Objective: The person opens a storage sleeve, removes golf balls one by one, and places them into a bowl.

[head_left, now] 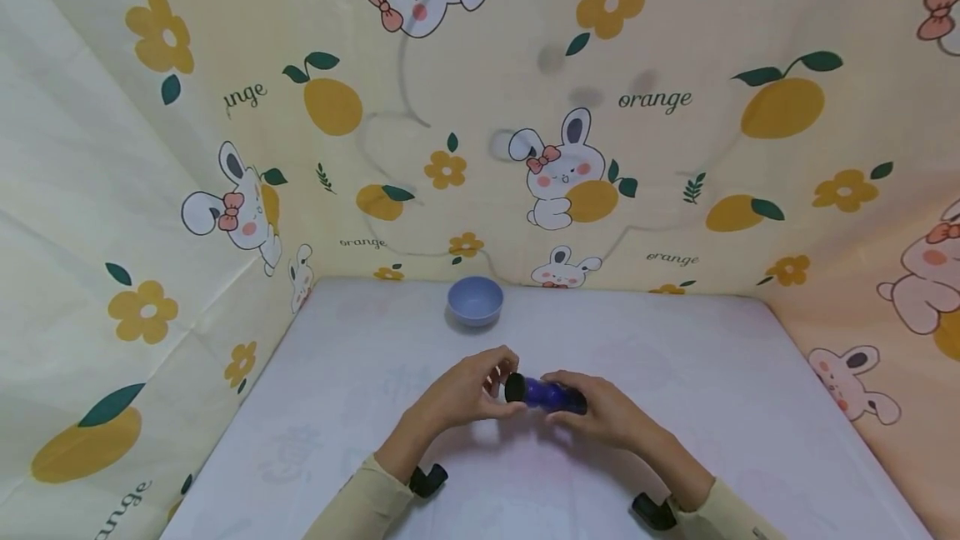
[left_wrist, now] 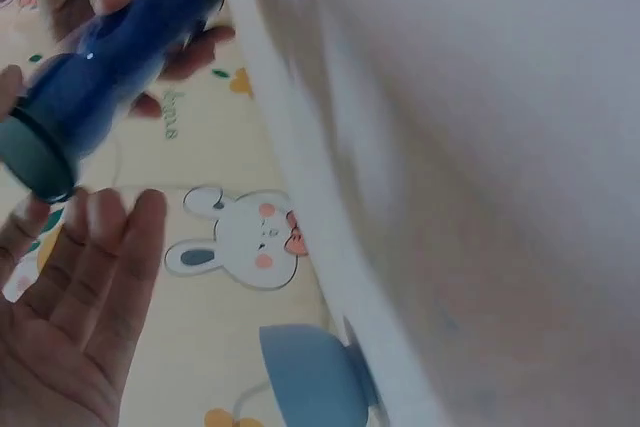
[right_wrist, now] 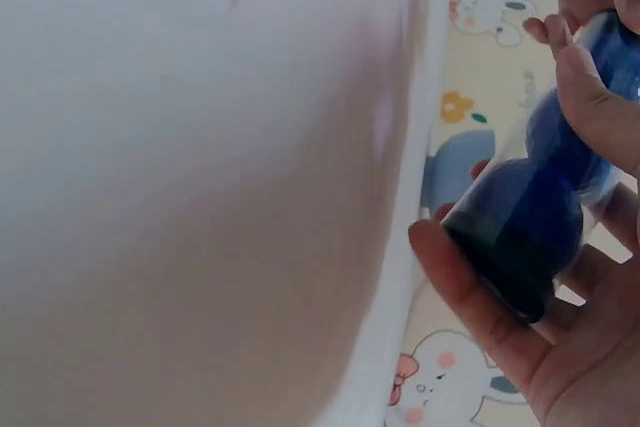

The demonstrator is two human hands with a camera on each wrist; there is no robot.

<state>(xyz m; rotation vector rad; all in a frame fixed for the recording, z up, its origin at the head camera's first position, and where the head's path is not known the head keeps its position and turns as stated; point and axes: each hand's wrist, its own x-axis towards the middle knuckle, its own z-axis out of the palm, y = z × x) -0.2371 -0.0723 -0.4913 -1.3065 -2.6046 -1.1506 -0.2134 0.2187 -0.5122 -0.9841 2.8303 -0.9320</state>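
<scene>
Gripping blue bottle (head_left: 553,394) w/ right hand (head_left: 603,412), left hand (head_left: 467,390) loose at its cap; bowl (head_left: 475,300) behind. Could slip, roll off table (head_left: 750,407).

This looks like a small staged recording booth rather than a lived-in room. A white desk (head_left: 360,373) is closed in on the left, far and right sides by a printed cloth backdrop (head_left: 675,40), pale yellow and covered with cartoon rabbits, oranges, flowers and the word "orange". The cloth hangs creased and meets at the far-left corner like a tent wall, hiding whatever room lies behind it. The desk surface is covered in a plain white sheet. A single light blue bowl (head_left: 475,300) stands at the far edge, close to the backdrop. No furniture, appliances or shelves show, so the wider building cannot be told.
</scene>
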